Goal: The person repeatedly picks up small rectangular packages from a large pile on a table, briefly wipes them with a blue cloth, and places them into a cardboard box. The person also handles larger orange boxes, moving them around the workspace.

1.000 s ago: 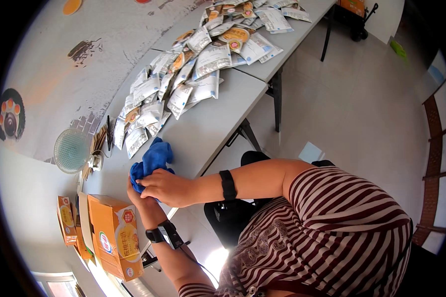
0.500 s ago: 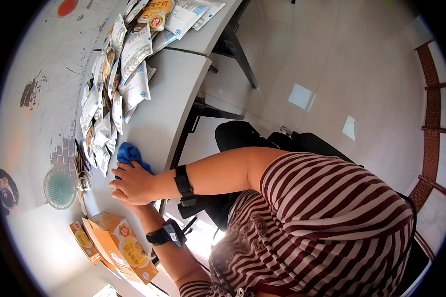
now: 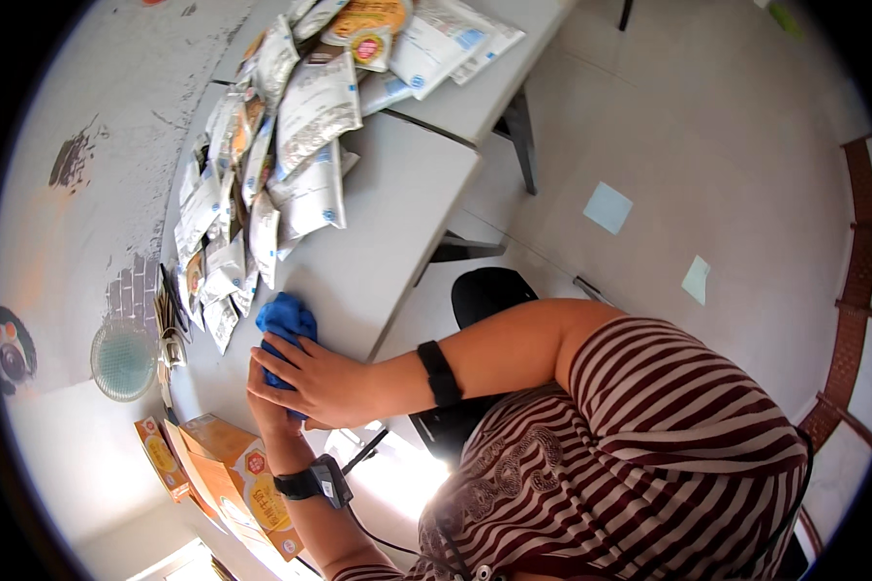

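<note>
A crumpled blue cloth (image 3: 287, 318) is bunched between my two hands above the grey table. My right hand (image 3: 322, 380) lies over the cloth with its fingers bent across it, closed on it. Under it my left hand (image 3: 264, 399) clasps the cloth from the other side. The right hand hides much of the left, and its fingers show only in part. The cloth's upper end sticks out beyond the fingers, close to a long heap of white and silver printed packets (image 3: 315, 111).
The grey table (image 3: 397, 179) carries the packets along its wall side. Orange cartons (image 3: 233, 474) stand beside my left forearm. A round greenish mesh-like thing (image 3: 124, 362) and a bundle of thin strips (image 3: 168, 315) are near the wall. Dark table legs (image 3: 518, 140) stand over the tiled floor.
The view has shifted, so the packets and table sit farther right. My hands have drawn closer together around the cloth, and more of the left hand's fingers shows beside the right.
</note>
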The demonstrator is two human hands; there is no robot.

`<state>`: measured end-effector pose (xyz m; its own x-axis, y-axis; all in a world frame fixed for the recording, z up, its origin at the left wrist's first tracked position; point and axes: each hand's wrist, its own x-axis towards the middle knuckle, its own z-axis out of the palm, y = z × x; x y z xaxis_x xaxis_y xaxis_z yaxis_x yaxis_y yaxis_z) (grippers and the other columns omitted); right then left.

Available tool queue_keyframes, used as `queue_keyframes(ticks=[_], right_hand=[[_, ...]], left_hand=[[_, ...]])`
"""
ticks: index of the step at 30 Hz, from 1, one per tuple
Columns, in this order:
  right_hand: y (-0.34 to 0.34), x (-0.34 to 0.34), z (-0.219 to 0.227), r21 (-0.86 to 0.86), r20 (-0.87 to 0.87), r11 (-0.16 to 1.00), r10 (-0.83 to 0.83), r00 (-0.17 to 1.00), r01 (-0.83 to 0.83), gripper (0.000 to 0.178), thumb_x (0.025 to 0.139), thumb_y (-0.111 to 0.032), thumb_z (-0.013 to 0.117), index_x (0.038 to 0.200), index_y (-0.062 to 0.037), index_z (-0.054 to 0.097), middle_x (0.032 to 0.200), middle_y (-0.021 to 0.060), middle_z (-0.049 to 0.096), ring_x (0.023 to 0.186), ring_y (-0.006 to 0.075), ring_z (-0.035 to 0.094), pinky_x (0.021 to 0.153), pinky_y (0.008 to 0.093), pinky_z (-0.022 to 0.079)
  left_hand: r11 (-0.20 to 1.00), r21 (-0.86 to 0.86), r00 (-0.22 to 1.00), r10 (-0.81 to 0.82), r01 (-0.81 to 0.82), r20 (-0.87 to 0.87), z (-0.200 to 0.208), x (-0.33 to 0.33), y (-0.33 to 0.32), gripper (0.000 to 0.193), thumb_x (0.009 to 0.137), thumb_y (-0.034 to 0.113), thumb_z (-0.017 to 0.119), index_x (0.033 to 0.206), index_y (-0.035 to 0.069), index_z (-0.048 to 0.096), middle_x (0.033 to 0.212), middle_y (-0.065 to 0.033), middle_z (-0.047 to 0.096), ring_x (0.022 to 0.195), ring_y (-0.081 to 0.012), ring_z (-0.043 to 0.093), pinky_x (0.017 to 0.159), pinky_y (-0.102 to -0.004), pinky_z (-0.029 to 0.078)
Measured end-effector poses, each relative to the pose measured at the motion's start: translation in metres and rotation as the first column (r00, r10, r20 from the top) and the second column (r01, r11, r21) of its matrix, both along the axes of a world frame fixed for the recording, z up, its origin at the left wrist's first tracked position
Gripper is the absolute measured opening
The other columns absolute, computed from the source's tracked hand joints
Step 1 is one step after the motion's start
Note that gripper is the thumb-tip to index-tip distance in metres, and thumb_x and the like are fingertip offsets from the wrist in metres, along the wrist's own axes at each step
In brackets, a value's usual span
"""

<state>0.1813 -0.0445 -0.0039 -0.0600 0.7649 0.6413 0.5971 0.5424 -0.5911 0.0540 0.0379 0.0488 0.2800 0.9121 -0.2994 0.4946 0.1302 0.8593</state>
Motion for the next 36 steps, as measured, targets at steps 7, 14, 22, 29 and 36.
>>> queue_keyframes(ticks=[7,14,22,29,36], right_hand=[[0.005,0.027,0.015,-0.106,0.052,0.973,0.211,0.976,-0.205,0.093,0.068,-0.032,0.076,0.143,-0.0115,0.025,0.145,0.0287,0.02,0.133,0.0473,0.024,0.1,0.0518,0.034],[0.036,0.048,0.048,-0.372,0.248,0.876,0.413,0.876,-0.307,0.103,0.065,-0.035,0.079,0.146,-0.0158,0.018,0.145,0.0272,0.019,0.13,0.0413,0.032,0.085,0.0413,0.042],[0.103,0.043,0.083,-0.625,0.312,0.697,0.636,0.706,-0.351,0.099,0.066,-0.029,0.071,0.147,-0.0149,0.016,0.132,0.0225,0.037,0.117,0.0335,0.042,0.081,0.0426,0.038],[0.132,0.045,0.08,-0.754,0.116,0.477,0.772,0.624,-0.45,0.091,0.068,-0.023,0.065,0.146,-0.0217,0.02,0.138,0.0186,0.035,0.123,0.0333,0.037,0.09,0.0454,0.033],[0.129,0.05,0.08,-0.795,-0.059,0.377,0.732,0.679,-0.475,0.086,0.067,-0.014,0.062,0.145,-0.0249,0.026,0.145,0.0104,0.032,0.132,0.0272,0.03,0.095,0.0446,0.029]], left_hand=[[0.994,-0.106,0.981,-0.015,0.036,0.195,0.005,0.009,0.004,0.031,0.097,0.022,0.041,0.112,-0.001,0.054,0.102,-0.0075,0.059,0.092,-0.0141,0.054,0.082,-0.0262,0.044],[0.944,-0.15,0.914,-0.231,0.294,0.334,0.005,-0.005,0.016,0.042,0.101,0.023,0.035,0.131,-0.005,0.042,0.124,-0.0131,0.053,0.114,-0.0196,0.05,0.098,-0.0293,0.038],[0.676,-0.62,0.766,0.126,0.398,0.63,-0.016,-0.04,0.056,0.049,0.098,0.03,0.042,0.137,0.001,0.034,0.132,-0.0116,0.046,0.12,-0.021,0.046,0.101,-0.0341,0.037],[0.603,-0.7,0.744,0.247,0.384,0.621,-0.02,-0.039,0.053,0.062,0.088,0.044,0.054,0.136,0.008,0.036,0.135,-0.0078,0.044,0.124,-0.0224,0.045,0.102,-0.0412,0.038],[0.87,-0.377,0.897,-0.146,0.318,0.418,-0.001,-0.03,0.044,0.039,0.083,0.0,0.054,0.121,0.001,0.047,0.12,-0.0123,0.056,0.112,-0.0252,0.054,0.092,-0.0363,0.045]])
